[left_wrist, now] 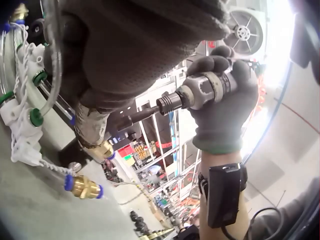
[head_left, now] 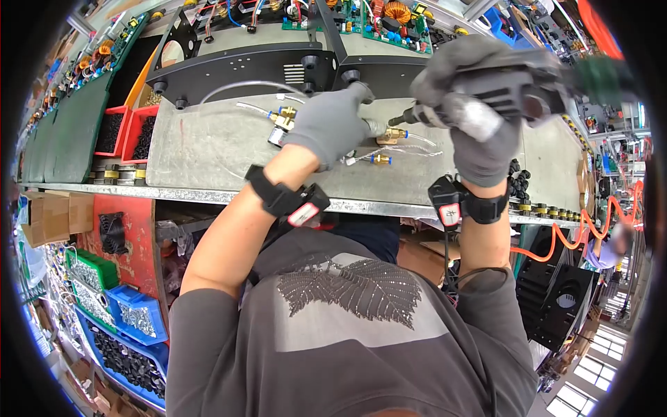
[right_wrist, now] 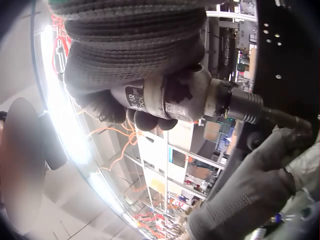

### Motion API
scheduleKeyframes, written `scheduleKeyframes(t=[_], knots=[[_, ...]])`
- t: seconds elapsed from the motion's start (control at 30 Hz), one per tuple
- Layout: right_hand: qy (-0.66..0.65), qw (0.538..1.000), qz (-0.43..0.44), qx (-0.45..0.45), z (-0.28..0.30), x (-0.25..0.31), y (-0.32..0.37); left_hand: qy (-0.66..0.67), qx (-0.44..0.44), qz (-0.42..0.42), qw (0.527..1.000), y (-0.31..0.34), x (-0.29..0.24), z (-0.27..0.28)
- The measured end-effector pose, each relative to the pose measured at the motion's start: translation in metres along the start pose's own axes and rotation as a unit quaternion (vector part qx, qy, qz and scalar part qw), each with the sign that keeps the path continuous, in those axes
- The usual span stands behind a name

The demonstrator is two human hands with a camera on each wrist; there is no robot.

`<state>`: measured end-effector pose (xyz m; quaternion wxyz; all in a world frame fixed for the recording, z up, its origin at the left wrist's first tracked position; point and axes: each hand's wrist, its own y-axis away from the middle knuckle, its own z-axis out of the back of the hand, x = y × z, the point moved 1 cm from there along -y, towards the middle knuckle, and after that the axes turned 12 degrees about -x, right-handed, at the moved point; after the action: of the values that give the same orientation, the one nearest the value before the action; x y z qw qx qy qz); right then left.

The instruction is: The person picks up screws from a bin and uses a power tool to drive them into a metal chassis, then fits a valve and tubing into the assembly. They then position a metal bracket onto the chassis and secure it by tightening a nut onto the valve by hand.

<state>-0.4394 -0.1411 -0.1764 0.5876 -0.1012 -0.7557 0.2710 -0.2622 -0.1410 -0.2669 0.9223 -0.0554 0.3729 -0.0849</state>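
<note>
In the head view the right hand (head_left: 479, 111), in a grey glove, grips a power driver (head_left: 514, 87) with its bit pointing left. The gloved left hand (head_left: 330, 125) is beside the bit tip, thumb and forefinger extended toward it; whether it pinches something small is hidden. Below and around the left hand lie brass fittings (head_left: 391, 136) with blue ends and clear tubes. In the left wrist view a brass fitting (left_wrist: 84, 187) and white connectors (left_wrist: 25, 135) with twisted wire lie near the left hand. The right wrist view shows the driver (right_wrist: 185, 95) in the right hand's curled fingers.
A black metal chassis (head_left: 243, 73) stands along the back of the grey table (head_left: 201, 139). Red bins (head_left: 114, 132) of black parts stand at the left. Circuit boards (head_left: 396, 24) lie behind the chassis, and small black parts (head_left: 517, 182) sit at the right.
</note>
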Motion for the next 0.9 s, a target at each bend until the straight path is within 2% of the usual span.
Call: scheduleKeyframes(t=[0.03,0.07,0.1,0.13,0.17,0.2,0.27,0.3,0.33,0.4,0.43,0.47,0.53,0.57,0.7,0.77,0.9], knots=[[-0.029,0.999,0.017,0.004,0.000,0.010,0.001,0.115,0.011,0.042,0.992,0.003,0.005,0.004],[-0.029,0.999,0.020,0.000,-0.003,0.018,-0.001,0.113,0.013,0.039,0.993,0.008,0.009,0.010],[-0.044,0.997,0.055,0.010,-0.006,0.026,-0.003,0.347,0.072,0.165,0.920,0.013,0.014,0.016],[-0.060,0.994,0.089,0.020,-0.010,0.031,-0.003,0.553,0.126,0.281,0.774,0.017,0.021,0.023],[-0.068,0.992,0.101,0.026,-0.013,0.033,-0.001,0.722,0.189,0.259,0.613,0.022,0.026,0.025],[-0.070,0.992,0.102,0.025,-0.016,0.035,-0.001,0.721,0.189,0.259,0.615,0.029,0.028,0.024],[-0.114,0.977,0.108,0.146,-0.023,0.037,-0.002,0.798,0.155,0.327,0.481,0.046,0.023,0.030],[-0.115,0.973,0.123,0.160,-0.025,0.034,-0.002,0.841,0.203,0.287,0.411,0.050,0.031,0.028],[-0.118,0.972,0.124,0.161,-0.030,0.034,0.003,0.840,0.200,0.287,0.414,0.053,0.030,0.030],[-0.119,0.983,0.103,0.098,-0.042,0.035,0.013,0.785,0.120,0.313,0.521,0.065,0.026,0.032],[-0.123,0.979,0.103,0.122,-0.043,0.034,0.011,0.661,0.129,0.185,0.716,0.071,0.026,0.036],[-0.125,0.979,0.104,0.123,-0.045,0.034,0.012,0.491,0.096,0.057,0.864,0.077,0.026,0.039],[-0.139,0.977,0.103,0.123,-0.048,0.032,0.014,0.632,0.110,0.111,0.759,0.081,0.029,0.034],[-0.139,0.977,0.104,0.124,-0.049,0.032,0.014,0.721,0.121,0.308,0.609,0.079,0.026,0.037],[-0.152,0.980,0.081,0.103,-0.054,0.034,0.017,0.729,0.149,0.279,0.607,0.085,0.027,0.040],[-0.154,0.981,0.074,0.092,-0.058,0.034,0.019,0.675,0.128,0.295,0.664,0.088,0.026,0.040],[-0.147,0.985,0.073,0.058,-0.065,0.034,0.022,0.690,0.125,0.276,0.658,0.092,0.025,0.040]])
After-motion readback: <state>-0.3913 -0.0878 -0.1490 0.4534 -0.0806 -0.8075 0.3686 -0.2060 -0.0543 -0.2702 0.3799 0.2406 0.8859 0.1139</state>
